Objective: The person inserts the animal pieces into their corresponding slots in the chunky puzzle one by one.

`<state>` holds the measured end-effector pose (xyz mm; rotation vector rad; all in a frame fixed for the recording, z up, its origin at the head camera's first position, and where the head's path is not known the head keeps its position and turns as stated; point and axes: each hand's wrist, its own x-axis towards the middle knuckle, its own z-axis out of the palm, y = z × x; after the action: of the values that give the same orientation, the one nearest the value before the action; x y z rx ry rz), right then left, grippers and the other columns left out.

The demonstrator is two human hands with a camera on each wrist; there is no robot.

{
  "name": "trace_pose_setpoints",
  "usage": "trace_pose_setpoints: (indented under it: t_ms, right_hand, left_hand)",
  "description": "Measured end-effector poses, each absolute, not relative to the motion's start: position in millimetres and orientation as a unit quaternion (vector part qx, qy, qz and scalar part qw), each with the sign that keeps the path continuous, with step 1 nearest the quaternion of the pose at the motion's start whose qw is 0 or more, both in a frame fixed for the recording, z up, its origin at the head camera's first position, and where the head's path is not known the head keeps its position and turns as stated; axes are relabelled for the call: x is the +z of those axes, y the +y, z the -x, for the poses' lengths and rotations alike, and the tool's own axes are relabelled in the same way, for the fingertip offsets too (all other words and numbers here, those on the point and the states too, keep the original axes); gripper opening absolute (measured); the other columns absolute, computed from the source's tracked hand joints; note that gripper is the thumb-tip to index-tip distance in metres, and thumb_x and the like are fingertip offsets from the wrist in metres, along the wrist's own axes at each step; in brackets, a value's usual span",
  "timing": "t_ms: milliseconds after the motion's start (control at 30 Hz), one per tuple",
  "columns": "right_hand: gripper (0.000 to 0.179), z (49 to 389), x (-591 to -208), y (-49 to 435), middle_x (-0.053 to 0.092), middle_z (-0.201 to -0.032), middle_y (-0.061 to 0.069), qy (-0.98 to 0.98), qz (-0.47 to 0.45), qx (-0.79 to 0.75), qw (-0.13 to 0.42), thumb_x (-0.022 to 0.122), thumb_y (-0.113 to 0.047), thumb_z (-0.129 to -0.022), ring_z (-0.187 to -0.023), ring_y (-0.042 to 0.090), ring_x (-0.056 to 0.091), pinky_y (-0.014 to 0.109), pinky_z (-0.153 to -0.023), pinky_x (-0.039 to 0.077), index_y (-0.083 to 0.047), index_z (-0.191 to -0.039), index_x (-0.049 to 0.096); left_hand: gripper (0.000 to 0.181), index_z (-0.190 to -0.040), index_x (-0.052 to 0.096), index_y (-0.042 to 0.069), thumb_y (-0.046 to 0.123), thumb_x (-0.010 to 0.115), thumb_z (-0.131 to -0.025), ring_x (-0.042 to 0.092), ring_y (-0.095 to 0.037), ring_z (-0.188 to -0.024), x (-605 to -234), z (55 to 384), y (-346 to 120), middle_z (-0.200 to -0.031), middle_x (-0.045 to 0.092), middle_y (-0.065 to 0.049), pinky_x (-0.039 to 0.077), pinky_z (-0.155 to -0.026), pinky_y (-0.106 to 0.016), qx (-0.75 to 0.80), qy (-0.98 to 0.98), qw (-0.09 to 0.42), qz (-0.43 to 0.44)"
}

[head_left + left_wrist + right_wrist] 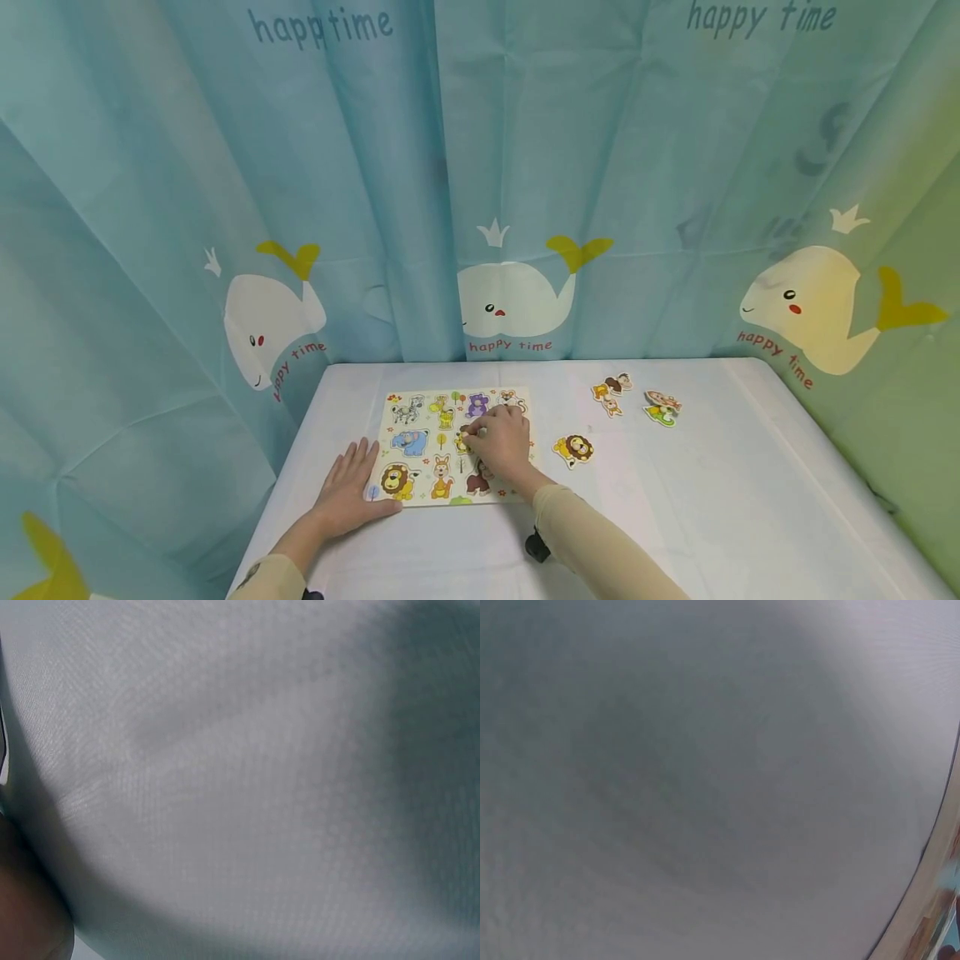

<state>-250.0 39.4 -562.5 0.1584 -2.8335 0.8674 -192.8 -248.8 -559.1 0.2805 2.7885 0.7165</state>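
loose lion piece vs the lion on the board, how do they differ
Place: the loose lion piece lies on the white tablecloth; the board lion sits at the lower left of the board.
Pose: the loose lion piece has its head toward the right, the board lion toward the left.
Nearness: the board lion is close to the left hand; the loose lion piece is farther from it.
Both have yellow bodies and brown manes.

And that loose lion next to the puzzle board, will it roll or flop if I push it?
The lion piece probably won't roll, because it lies flat on the table. It's likely stiff: its outline looks crisp, with no bend showing. It may be light too, since it looks thin and much smaller than the puzzle board.
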Motion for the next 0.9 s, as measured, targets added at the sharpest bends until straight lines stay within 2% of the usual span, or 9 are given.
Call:
trace_pose_setpoints:
  t_ms: [267,467,733,900]
  right_hand:
    - [0.012,246,-557,41,0.06,-0.103,-0.001,-0.949,-0.061,0.301,0.076,0.082,-0.035,-0.087,-0.113,0.028,0.047,0.049,-0.097,0.04,-0.025,-0.082,0.079]
    - [0.013,245,-559,42,0.064,-0.112,0.001,-0.948,-0.072,0.301,0.072,0.079,-0.035,-0.09,-0.12,0.028,0.046,0.05,-0.1,0.04,-0.024,-0.095,0.082]
    - [0.022,242,-545,52,0.065,-0.117,0.004,-0.935,-0.092,0.332,0.082,0.077,-0.029,-0.092,-0.122,0.031,0.047,0.052,-0.103,0.042,-0.018,-0.111,0.08]
    - [0.024,245,-534,68,0.064,-0.122,0.006,-0.92,-0.082,0.372,0.092,0.075,-0.024,-0.093,-0.128,0.034,0.043,0.055,-0.106,0.04,-0.016,-0.116,0.078]
  left_hand:
    - [0.124,-0.161,0.016,-0.004,0.066,0.075,-0.078,-0.001,-0.045,-0.154,-560,193,-249,-0.168,0.007,-0.025,-0.002,-0.124,-0.059,0.244,0.957,0.124,-0.096]
    - [0.124,-0.161,0.016,-0.004,0.066,0.076,-0.078,-0.001,-0.046,-0.154,-559,192,-249,-0.168,0.007,-0.026,-0.001,-0.124,-0.059,0.247,0.956,0.126,-0.095]
    - [0.123,-0.161,0.017,-0.005,0.066,0.076,-0.078,-0.001,-0.046,-0.154,-559,192,-250,-0.168,0.007,-0.027,-0.002,-0.124,-0.06,0.249,0.956,0.126,-0.096]
    - [0.123,-0.161,0.017,-0.004,0.066,0.075,-0.078,-0.001,-0.046,-0.154,-561,193,-249,-0.168,0.007,-0.027,-0.001,-0.124,-0.059,0.252,0.955,0.125,-0.097]
